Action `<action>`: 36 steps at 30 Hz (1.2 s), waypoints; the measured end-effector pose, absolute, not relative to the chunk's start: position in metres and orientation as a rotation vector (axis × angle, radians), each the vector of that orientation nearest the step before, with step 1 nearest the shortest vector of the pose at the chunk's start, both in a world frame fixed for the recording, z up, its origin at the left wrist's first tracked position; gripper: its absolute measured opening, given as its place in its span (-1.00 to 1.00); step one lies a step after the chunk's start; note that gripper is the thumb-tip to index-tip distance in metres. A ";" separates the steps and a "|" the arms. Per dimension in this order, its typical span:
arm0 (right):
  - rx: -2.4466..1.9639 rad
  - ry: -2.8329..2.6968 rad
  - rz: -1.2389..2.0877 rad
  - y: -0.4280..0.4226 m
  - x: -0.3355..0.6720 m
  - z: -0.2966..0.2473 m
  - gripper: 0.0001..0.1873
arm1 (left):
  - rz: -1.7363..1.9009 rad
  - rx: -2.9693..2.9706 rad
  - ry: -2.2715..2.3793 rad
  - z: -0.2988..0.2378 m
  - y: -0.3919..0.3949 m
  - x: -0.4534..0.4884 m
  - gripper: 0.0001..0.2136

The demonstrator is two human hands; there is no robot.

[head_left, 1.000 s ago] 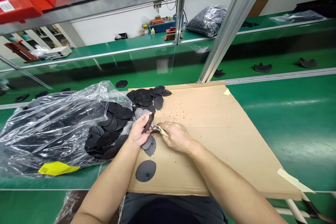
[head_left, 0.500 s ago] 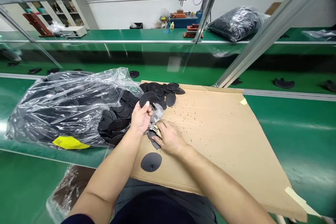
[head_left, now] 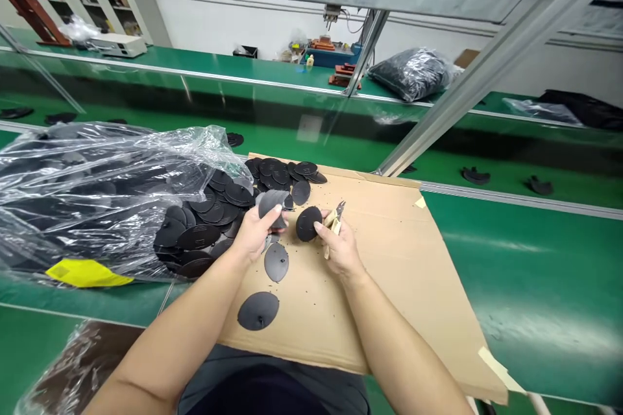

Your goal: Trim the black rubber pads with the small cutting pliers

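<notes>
Head view: clear bag [head_left: 97,188] spills black discs [head_left: 214,207] beside the left hand [head_left: 253,237].

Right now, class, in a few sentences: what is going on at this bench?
A person works with bare hands over a cardboard sheet. The left hand grips one black oval disc; the right hand pinches a second disc and holds small cutters. More discs spill from a clear plastic bag, and two loose discs lie on the cardboard.

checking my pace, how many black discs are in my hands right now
2: one black disc in the left hand, a second disc in the right hand beside the pliers; more may be hidden.
</notes>
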State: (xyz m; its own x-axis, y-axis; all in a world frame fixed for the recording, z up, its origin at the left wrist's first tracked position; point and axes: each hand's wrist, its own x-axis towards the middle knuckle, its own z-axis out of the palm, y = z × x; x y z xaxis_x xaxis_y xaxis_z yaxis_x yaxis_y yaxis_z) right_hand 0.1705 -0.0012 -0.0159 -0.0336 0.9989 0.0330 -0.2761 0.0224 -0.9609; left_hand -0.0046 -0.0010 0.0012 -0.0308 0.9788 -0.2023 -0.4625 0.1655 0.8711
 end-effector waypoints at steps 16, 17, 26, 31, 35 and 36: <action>-0.956 -1.363 1.191 -0.007 0.172 -0.020 -0.74 | 1.142 0.991 0.977 -0.012 -0.009 0.001 -0.61; -0.951 -1.306 1.217 -0.007 0.171 -0.019 -0.74 | 1.176 0.938 0.956 -0.011 -0.009 0.001 -0.62; -0.887 -0.992 1.412 -0.010 0.161 -0.012 -0.63 | 1.237 0.908 0.884 -0.015 -0.007 0.005 -0.63; -1.004 -1.286 1.030 -0.009 0.174 -0.009 -0.66 | 1.197 1.006 1.019 -0.018 -0.009 0.002 -0.69; -1.094 -1.604 0.862 -0.008 0.186 -0.003 -0.80 | 1.178 1.000 1.053 -0.015 -0.009 0.002 -0.70; -1.105 -1.683 0.889 -0.008 0.188 -0.003 -0.82 | 1.199 0.974 1.053 -0.015 -0.009 0.002 -0.70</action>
